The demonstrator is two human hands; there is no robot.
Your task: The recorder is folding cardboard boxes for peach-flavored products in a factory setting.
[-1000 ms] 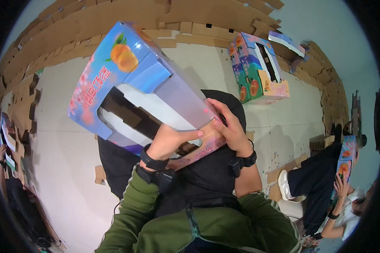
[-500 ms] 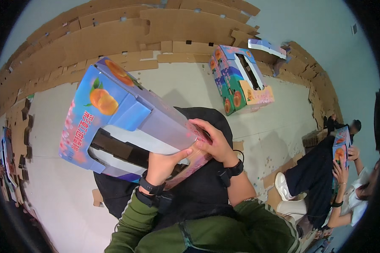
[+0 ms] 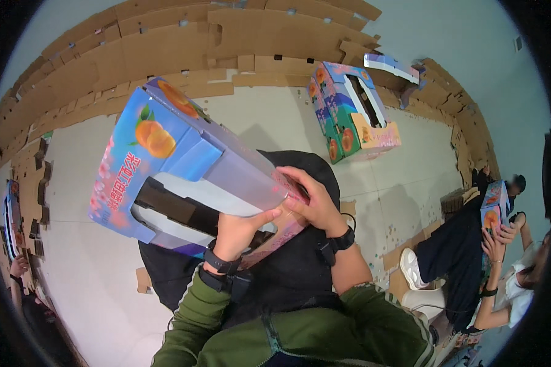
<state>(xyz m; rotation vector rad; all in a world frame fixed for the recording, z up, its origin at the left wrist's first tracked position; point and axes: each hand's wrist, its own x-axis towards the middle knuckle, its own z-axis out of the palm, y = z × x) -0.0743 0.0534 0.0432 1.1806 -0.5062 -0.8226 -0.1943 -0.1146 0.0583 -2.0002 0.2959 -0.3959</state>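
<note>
A printed cardboard fruit carton (image 3: 242,183), blue and lavender with peach pictures, lies tilted across my lap. A long cutout in its upper face shows a dark inside. My left hand (image 3: 237,234) reaches into the near end of this cutout, its thumb pressed on the pink end panel and its fingers mostly hidden inside. From the far side my right hand (image 3: 317,203) grips the same pink end, thumb on top and fingers bent over the edge. Both thumbs lie close together there.
Several finished-looking cartons (image 3: 349,113) stand together on the pale floor ahead. Flattened brown cardboard (image 3: 165,52) lines the wall. A person at the right handles another carton (image 3: 493,205); a person's hand (image 3: 19,265) is at the far left. A white stool (image 3: 423,301) stands at the right.
My hands keep their hold on the carton's end, with barely any shift. The person at the right has brought both hands closer together on their carton. A hand has come into view at far left.
</note>
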